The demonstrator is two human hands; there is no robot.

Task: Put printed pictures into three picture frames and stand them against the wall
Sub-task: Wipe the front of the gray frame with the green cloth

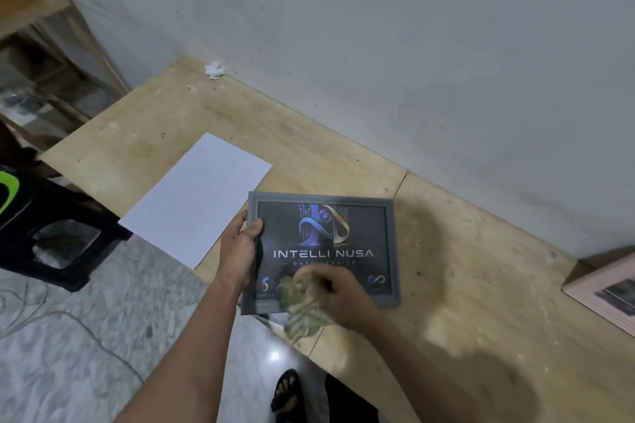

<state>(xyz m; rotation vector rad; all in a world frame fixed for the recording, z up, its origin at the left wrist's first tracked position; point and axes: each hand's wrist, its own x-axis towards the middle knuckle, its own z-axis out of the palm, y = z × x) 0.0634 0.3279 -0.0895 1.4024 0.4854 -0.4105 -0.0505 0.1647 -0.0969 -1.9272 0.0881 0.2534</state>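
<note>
fingers [256, 227] gripping grey rectangular frame [391, 251], crumpled green cloth [302, 306] on glass

Dim, soft shadows, motion blur, wide-angle warping

Grey wall [378, 27], plywood table [464, 268], marbled floor [86, 336], black stool [51, 233]

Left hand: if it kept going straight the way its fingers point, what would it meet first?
The left hand already grips the grey frame by its left edge. Its fingers point up-right, so probably bare table, then the wall; depth is unclear.
</note>
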